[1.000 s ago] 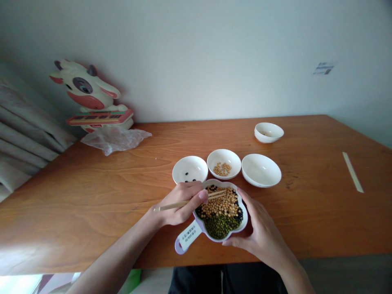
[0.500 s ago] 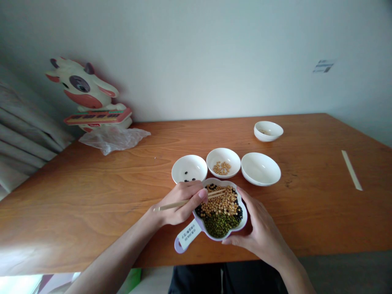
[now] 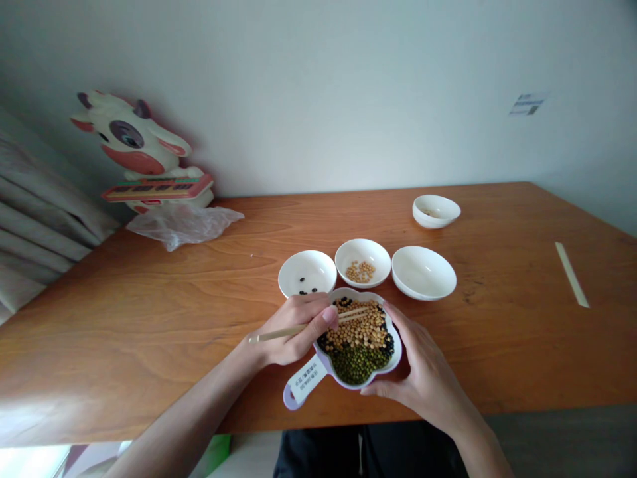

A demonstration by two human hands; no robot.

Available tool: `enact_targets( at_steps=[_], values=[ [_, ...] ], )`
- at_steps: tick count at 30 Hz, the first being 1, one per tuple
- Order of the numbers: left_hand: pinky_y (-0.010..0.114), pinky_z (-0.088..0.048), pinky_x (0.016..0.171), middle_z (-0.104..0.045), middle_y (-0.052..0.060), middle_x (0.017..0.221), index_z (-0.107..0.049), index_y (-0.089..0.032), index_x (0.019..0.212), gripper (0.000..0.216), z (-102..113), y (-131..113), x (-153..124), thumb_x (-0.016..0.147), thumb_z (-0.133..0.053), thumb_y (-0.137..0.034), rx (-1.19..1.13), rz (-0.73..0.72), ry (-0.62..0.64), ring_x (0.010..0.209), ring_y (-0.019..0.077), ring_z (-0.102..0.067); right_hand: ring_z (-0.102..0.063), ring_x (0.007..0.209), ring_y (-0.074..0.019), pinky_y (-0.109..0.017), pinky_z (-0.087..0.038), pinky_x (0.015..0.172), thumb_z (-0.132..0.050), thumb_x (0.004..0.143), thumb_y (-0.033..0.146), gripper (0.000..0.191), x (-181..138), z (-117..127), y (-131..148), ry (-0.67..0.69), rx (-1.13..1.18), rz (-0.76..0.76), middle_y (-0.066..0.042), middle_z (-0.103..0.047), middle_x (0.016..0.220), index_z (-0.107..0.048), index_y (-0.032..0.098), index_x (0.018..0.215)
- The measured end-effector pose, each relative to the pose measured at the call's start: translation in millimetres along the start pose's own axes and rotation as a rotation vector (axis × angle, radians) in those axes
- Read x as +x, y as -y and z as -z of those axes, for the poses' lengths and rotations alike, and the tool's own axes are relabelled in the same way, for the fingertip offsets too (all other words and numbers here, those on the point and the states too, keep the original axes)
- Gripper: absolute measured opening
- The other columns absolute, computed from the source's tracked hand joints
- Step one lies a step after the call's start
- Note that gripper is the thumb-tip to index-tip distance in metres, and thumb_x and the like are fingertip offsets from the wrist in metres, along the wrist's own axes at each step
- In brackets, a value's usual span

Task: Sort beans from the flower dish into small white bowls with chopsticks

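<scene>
A flower-shaped bowl (image 3: 394, 358) with a pale purple handle sits near the table's front edge. It holds mixed yellow, black and green beans. My left hand (image 3: 296, 328) is closed round a pair of wooden chopsticks (image 3: 298, 328), whose tips lie over the yellow beans. My right hand (image 3: 423, 378) cups the bowl's right side with curled fingers. Just behind stand three white bowls: the left bowl (image 3: 307, 273) holds a few black beans, the middle bowl (image 3: 363, 262) some yellow beans, and the right bowl (image 3: 423, 273) looks empty.
A fourth small white bowl (image 3: 436, 211) stands further back on the right. A cartoon cow figure (image 3: 142, 156) and a crumpled plastic bag (image 3: 184, 224) sit at the back left. A paper chopstick sleeve (image 3: 572, 274) lies at the right of the wooden table (image 3: 149, 318).
The view has drifted slightly. Both hands, the chopsticks and the bowls stay where they were.
</scene>
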State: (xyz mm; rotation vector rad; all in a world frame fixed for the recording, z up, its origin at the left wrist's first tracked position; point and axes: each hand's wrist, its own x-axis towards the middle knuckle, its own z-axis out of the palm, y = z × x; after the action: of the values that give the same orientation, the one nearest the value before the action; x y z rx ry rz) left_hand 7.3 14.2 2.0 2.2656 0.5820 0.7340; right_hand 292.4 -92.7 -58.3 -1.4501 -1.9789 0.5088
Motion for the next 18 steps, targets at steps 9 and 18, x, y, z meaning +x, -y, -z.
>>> enact_targets(
  at_steps=[9, 18],
  values=[
    [0.030, -0.053, 0.077, -0.065, 0.004, 0.084, -0.068, -0.018, 0.093, 0.047, -3.5, 2.2, -0.7, 0.120, -0.034, -0.037, -0.021, -0.020, -0.033, 0.076, 0.0154, -0.062, -0.055, 0.152, -0.0453, -0.065, -0.051, 0.122, -0.094, 0.074, 0.067, 0.128, -0.2, 0.0, 0.0, -0.006, -0.006, 0.003, -0.017, -0.050, 0.172, -0.023, 0.033, 0.175],
    [0.028, -0.051, 0.069, -0.065, 0.003, 0.082, -0.069, -0.018, 0.093, 0.046, -5.4, 2.7, -3.0, 0.119, -0.034, -0.033, -0.010, -0.024, -0.106, 0.071, 0.0137, -0.062, -0.055, 0.152, -0.0447, -0.065, -0.050, 0.123, -0.095, 0.074, 0.065, 0.128, -0.3, 0.8, 1.0, 0.000, 0.003, -0.013, -0.016, -0.050, 0.172, -0.023, 0.034, 0.174]
  ],
)
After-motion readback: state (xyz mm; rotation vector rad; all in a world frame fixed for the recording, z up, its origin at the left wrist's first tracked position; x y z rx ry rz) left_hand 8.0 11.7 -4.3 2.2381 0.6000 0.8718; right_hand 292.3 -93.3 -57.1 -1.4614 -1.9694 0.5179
